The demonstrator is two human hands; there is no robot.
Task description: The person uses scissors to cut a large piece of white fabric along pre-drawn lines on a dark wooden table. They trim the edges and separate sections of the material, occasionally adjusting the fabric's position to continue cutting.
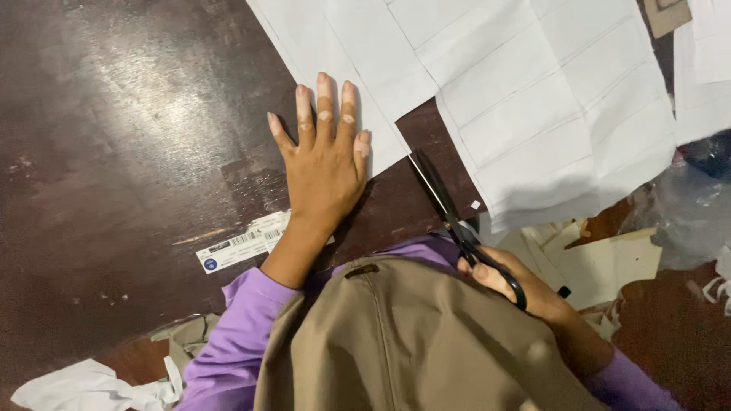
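Note:
My left hand (326,156) lies flat on the dark wooden table (114,137), fingers together and pointing away, its fingertips pressing the lower left part of a large white sheet of paper (533,84) marked with ruled lines. My right hand (518,285) grips the handles of black scissors (445,205), thumb through one loop. The blades point up towards a cut that splits the paper into a left piece and a right piece. The blades look nearly closed, resting over bare table in the gap.
A white printed label strip (244,243) lies by my left wrist. Crumpled white paper scraps (91,384) sit at the lower left. Cream offcuts (601,266) and clear plastic (693,205) lie at the right. Tan cloth (396,342) covers my lap below.

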